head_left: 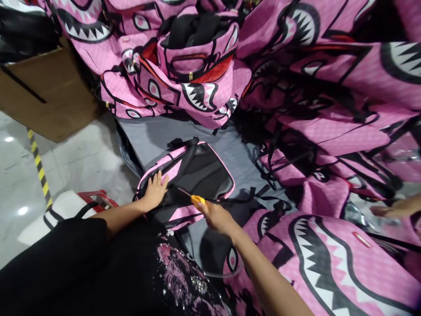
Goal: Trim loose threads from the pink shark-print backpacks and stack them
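A black-and-pink backpack [210, 169] lies with its black padded side up and its shoulder straps showing. My left hand [157, 191] rests flat on its left part, fingers spread over a pink patch on a strap. In my right hand [215, 216] is a yellow-handled tool [198, 200] with a thin straight shaft. The shaft points left, over the black middle of the backpack, toward my left hand. Whether its tip touches the fabric I cannot tell. My right fingers are wrapped round the handle and hide part of it.
Pink shark-mouth backpacks [200, 94] are piled at the far side of the grey table surface [148, 131]. More bags [329, 263] crowd the right. A cardboard box [49, 92] stands at left. Another person's hand [391, 208] shows at the right edge.
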`<act>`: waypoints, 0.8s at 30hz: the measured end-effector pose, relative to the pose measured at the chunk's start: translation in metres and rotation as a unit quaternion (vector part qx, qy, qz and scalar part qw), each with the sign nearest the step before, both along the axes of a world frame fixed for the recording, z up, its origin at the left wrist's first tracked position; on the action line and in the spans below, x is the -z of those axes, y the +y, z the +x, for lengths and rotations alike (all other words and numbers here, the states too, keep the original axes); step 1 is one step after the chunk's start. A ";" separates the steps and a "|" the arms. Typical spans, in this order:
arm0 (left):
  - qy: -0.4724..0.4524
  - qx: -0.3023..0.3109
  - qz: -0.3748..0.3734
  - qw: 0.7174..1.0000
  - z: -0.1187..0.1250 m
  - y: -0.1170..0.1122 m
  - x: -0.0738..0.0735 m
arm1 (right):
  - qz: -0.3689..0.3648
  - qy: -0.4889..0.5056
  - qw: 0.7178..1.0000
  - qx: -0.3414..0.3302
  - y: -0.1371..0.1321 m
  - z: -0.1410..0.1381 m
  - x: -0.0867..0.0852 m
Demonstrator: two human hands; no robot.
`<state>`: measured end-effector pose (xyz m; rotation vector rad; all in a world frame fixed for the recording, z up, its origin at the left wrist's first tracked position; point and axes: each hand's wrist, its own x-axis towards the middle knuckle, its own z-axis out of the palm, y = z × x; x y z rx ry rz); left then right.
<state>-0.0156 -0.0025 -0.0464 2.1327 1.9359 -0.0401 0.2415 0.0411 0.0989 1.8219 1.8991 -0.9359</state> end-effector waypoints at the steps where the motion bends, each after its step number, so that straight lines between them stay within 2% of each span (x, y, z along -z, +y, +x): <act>1: 0.005 0.000 -0.017 1.000 -0.001 0.001 0.000 | 0.015 -0.022 1.000 0.015 0.004 0.001 -0.001; 4: -0.016 0.016 -0.022 0.999 -0.008 0.006 -0.005 | 0.078 -0.100 0.988 0.087 0.020 0.005 -0.006; 5: -0.031 0.020 -0.012 0.999 -0.010 0.009 -0.007 | 0.061 -0.076 0.992 0.081 0.022 0.003 -0.007; 7: -0.055 0.036 0.001 0.998 -0.014 0.014 -0.009 | -0.042 0.036 0.997 0.044 0.025 -0.007 -0.008; 9: -0.045 0.056 -0.014 0.997 -0.015 0.016 -0.007 | -0.104 0.116 0.986 0.055 0.029 -0.016 -0.009; 10: -0.030 0.064 -0.026 0.997 -0.014 0.016 -0.004 | -0.089 0.116 0.985 0.087 0.034 -0.018 -0.009; 12: -0.007 0.064 -0.046 0.997 -0.010 0.016 0.004 | -0.011 0.077 0.984 0.161 0.050 -0.017 -0.008; 14: -0.021 0.048 -0.050 0.997 -0.006 0.017 0.009 | 0.036 0.053 0.980 0.187 0.066 -0.012 -0.006; 16: -0.086 0.024 -0.050 0.995 -0.007 0.018 0.010 | 0.025 0.062 0.984 0.165 0.076 -0.007 -0.004; 18: -0.215 -0.026 -0.047 0.975 -0.015 0.021 0.006 | 0.007 0.074 0.985 0.156 0.079 -0.002 -0.002; 19: -0.311 -0.077 -0.050 0.946 -0.021 0.023 0.002 | 0.006 0.079 0.983 0.166 0.078 0.000 -0.001; 20: -0.411 -0.139 -0.058 0.899 -0.028 0.027 -0.001 | 0.016 0.076 0.980 0.183 0.076 0.002 -0.001; 22: -0.565 -0.250 -0.083 0.782 -0.043 0.037 -0.008 | 0.063 0.049 0.973 0.219 0.070 0.001 0.001; 24: -0.646 -0.323 -0.149 0.675 -0.055 0.051 -0.012 | 0.063 0.042 0.973 0.217 0.060 -0.008 0.004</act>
